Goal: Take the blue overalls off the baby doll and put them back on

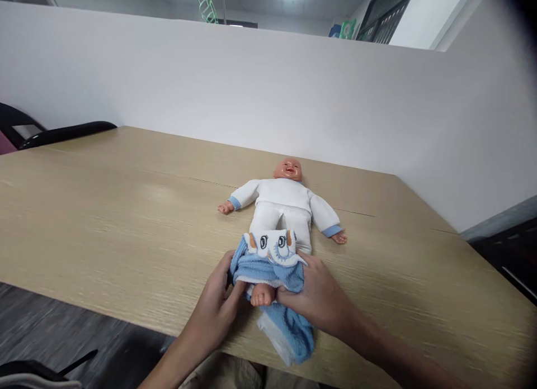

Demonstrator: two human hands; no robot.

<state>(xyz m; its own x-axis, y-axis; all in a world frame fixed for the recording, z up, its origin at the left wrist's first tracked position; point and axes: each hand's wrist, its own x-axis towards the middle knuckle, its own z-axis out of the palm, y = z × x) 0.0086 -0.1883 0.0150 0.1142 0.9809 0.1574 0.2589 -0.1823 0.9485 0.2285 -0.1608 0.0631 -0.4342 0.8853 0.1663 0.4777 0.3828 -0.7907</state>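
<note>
A baby doll (282, 202) in white clothes with blue cuffs lies on its back on the wooden table (126, 210), head away from me. A blue and white terry garment (268, 263) with embroidered eyes is bunched over its legs, and a bare foot (262, 295) pokes out. My left hand (218, 299) pinches the garment's left side. My right hand (319, 297) grips its right side beside the foot. Part of the blue cloth (293, 336) hangs over the table's near edge.
A white partition wall (251, 87) runs along the far side of the table. A black chair (42, 133) stands at the far left. Another dark chair part (33, 369) shows at the bottom left, below the table edge.
</note>
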